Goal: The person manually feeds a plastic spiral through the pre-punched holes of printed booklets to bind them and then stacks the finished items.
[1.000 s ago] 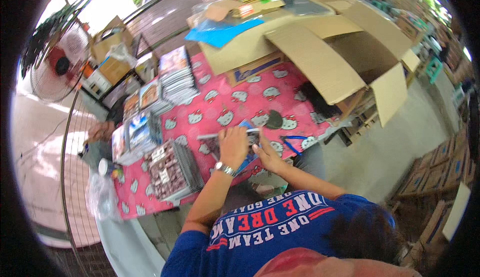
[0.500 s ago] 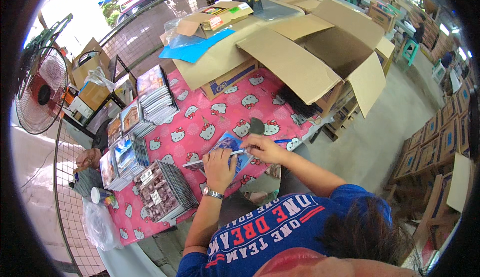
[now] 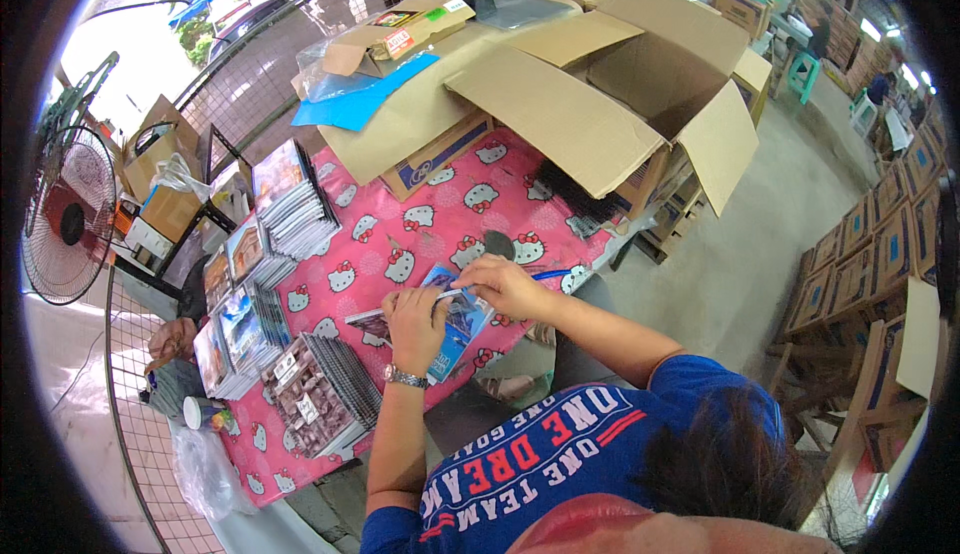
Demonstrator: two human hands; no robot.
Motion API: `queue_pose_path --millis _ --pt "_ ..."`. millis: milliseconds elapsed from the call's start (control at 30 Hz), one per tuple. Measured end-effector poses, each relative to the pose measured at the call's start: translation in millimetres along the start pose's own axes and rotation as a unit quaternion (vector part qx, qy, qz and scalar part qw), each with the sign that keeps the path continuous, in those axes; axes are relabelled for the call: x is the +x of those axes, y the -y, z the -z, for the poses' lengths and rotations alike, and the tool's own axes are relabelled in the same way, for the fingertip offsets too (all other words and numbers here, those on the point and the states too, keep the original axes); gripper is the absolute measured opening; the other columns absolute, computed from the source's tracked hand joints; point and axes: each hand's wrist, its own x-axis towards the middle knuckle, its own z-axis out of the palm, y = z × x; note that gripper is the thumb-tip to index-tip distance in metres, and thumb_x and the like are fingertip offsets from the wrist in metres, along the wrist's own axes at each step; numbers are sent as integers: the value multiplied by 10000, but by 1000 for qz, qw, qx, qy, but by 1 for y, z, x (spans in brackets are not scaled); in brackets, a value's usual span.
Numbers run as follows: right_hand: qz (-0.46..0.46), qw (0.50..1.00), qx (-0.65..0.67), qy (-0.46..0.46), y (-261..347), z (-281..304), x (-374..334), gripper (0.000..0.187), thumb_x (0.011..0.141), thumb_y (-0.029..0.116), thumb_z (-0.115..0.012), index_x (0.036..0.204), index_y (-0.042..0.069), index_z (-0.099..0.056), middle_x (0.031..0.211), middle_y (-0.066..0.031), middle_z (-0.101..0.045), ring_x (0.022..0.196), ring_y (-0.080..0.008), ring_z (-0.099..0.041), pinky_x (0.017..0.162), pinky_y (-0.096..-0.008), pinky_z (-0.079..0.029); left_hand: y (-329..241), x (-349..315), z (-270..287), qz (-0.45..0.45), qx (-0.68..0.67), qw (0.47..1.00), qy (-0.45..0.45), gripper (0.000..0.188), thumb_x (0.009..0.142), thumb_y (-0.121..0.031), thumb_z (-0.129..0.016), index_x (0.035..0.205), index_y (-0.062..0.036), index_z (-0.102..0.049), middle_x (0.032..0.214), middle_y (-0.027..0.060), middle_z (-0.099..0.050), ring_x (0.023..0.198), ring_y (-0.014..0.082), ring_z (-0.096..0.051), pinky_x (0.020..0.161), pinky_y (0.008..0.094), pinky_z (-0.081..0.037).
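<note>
A thin notebook (image 3: 366,320) with a pale edge is tilted up on its side over the pink-covered table. My left hand (image 3: 415,326), with a metal watch at its wrist, is closed around this notebook. The fingers of my right hand (image 3: 500,289) are pinched together at the far end of the same edge; the exact spot under the fingertips is hidden. Beneath both hands lies a blue picture cover (image 3: 456,342), partly covered by them. Close to my right hand a slim blue tool or pen (image 3: 552,274) and a dark round object (image 3: 499,244) rest on the table.
Notebook stacks (image 3: 318,394) with picture covers line the table's left side, near a paper cup (image 3: 195,413) and a plastic bag (image 3: 210,469). A large open carton (image 3: 560,114) stands at the back right. At far left is a fan (image 3: 72,224); more cartons (image 3: 880,244) are piled right.
The whole view has shifted slightly. My hands have moved a little left along the notebook, and more of the blue cover shows below them.
</note>
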Motion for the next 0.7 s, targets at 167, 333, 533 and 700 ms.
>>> queue_pose_path --millis 167,333,533,700 --pt "6 999 32 -6 9 3 4 296 792 -1 -648 1074 78 -691 1020 -109 -661 1028 -301 -601 914 -414 -454 6 0 -1 4 -8 1000 15 182 870 -272 -645 936 -102 -646 884 58 -659 896 243 -584 901 423 -357" --pt "-58 996 66 23 13 4 1 243 793 35 -680 1034 60 -671 1008 -138 -658 1037 -334 -612 882 -406 -489 1 1 2 -4 -3 1000 1 195 863 -281 -651 934 -100 -646 883 63 -658 887 247 -584 897 424 -356" --pt "-62 998 18 -29 26 -10 1 213 830 132 -696 1004 37 -616 953 -150 -629 951 -341 -623 799 -423 -505 0 -2 1 1 8 1000 -7 205 844 -278 -663 936 -97 -642 883 74 -657 887 251 -585 901 424 -354" --pt "-66 997 -30 -13 20 -10 -1 239 870 164 -677 1056 39 -593 939 -147 -584 882 -328 -623 747 -426 -497 -8 0 2 16 11 1000 8 200 838 -257 -669 945 -90 -646 921 65 -666 925 254 -593 912 424 -351"
